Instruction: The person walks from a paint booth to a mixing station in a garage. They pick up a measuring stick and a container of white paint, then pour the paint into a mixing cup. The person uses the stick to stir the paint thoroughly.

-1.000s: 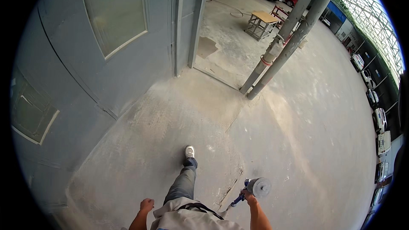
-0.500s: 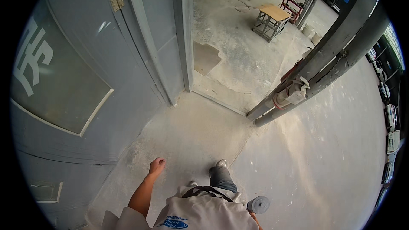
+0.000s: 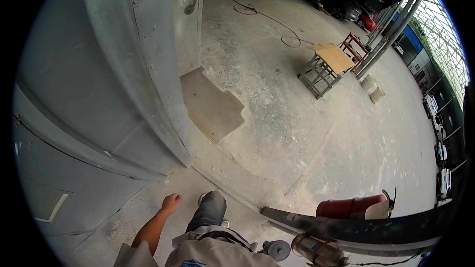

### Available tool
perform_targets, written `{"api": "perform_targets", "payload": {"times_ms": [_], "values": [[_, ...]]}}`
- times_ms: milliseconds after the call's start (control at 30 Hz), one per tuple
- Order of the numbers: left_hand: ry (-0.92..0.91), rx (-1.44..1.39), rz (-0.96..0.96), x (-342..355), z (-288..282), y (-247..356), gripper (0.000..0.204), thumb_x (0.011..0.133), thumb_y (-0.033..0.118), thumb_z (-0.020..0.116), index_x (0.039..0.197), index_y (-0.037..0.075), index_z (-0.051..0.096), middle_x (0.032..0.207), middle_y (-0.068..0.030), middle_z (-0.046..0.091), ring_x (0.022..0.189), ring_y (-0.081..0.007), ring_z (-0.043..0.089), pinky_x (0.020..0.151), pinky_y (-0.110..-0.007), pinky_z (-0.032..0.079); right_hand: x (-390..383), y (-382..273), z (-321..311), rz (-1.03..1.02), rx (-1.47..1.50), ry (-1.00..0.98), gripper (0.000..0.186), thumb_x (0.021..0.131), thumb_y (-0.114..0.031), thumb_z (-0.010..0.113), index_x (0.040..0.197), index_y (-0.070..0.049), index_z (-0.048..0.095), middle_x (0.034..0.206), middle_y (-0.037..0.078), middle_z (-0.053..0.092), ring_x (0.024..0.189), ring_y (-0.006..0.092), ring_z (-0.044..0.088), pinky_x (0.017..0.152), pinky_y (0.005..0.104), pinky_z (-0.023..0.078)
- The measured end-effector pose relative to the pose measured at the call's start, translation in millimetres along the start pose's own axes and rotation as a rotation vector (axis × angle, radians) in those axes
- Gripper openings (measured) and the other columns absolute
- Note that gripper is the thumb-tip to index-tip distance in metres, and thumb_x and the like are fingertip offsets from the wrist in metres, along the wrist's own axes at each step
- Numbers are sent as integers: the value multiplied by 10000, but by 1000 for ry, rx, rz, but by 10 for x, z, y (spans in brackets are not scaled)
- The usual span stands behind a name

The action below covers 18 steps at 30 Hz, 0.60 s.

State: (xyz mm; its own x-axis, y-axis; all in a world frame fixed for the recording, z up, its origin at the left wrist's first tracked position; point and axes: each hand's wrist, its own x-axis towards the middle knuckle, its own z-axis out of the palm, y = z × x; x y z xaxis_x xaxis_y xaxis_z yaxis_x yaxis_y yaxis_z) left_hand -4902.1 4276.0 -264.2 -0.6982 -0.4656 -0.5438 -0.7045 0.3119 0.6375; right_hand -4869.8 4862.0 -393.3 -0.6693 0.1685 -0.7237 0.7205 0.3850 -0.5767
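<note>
My left hand [image 3: 171, 202] is curled closed with nothing visible in it, low in the middle-left beside my bent leg [image 3: 208, 210]. My right hand is out of sight. A round grey disc of a tool [image 3: 279, 250] shows at the bottom edge, right of my body. Just beyond it stands a dark metal post [image 3: 381, 230], with a red fire extinguisher [image 3: 346, 208] behind it and a dull metal-and-red cylinder [image 3: 316, 251] on its near side. A metal threshold strip [image 3: 222, 188] runs across the floor ahead of my leg.
Grey panelled wall [image 3: 64, 104] at left, door frame [image 3: 188, 29] ahead. Beyond: flat mat [image 3: 213, 104], board-topped stand [image 3: 330, 57], red rack [image 3: 358, 44], two buckets [image 3: 377, 95], coiled hose [image 3: 291, 42], parked cars [image 3: 365, 21] at back and along the right.
I have walked forward to the doorway; the stand and mat appear nearer and the post now crosses the lower right. The tool disc has sunk toward the bottom edge, its holding hand now hidden.
</note>
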Motion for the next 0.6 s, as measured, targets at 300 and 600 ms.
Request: {"api": "perform_targets", "payload": {"times_ms": [300,600], "values": [[-98,206,105,3609,891,2207,462,957,444,507,945,16,679,951,-224,696,940,-404,662,826,-489,512,2943,-3226,-1,-261,-236,141,162,808,-107,615,691,2,590,652,101,601,522,223,571,500,392,450],[-243,-96,463,6741,-297,5663,280,965,325,606,1020,57,664,938,-138,723,891,-300,704,786,-378,536,4295,-6329,552,166,182,236,108,845,-59,540,745,-30,513,622,87,549,501,223,565,452,366,478]]}}
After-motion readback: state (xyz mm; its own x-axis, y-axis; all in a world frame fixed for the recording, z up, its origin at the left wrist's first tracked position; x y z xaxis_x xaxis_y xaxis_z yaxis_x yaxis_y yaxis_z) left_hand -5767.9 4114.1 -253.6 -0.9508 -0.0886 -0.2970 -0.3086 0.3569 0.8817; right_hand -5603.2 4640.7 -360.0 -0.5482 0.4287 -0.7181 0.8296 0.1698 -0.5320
